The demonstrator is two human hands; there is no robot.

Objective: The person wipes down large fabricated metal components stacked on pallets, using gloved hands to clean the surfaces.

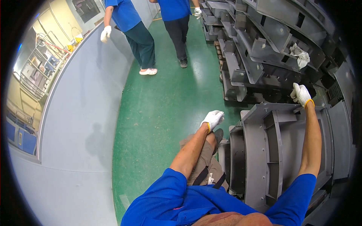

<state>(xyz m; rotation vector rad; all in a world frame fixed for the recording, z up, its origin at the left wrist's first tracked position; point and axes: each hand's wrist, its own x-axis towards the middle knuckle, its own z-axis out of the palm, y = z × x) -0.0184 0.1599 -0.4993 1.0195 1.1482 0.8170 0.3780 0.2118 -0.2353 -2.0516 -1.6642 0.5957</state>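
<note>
My left hand [214, 119], in a white knit glove with a yellow cuff, hangs over my thigh with its fingers curled in, and nothing shows in it. On the other side, my right hand [301, 94] wears a matching glove and reaches out above the far edge of a grey metal frame [253, 150]. Its fingers are bent together. Whether they grip anything, or touch the frame, is hidden. The frame has a curved, ribbed inner wall with small holes along its side. A crumpled white cloth [299, 56] lies on the stacked metal parts beyond my right hand.
Stacked grey sheet-metal parts [260, 45] with jutting edges line the right side. A pale wall panel [75, 101] bounds the green floor [158, 113] on the left. Ahead stand two people in blue shirts [126, 17] and white gloves.
</note>
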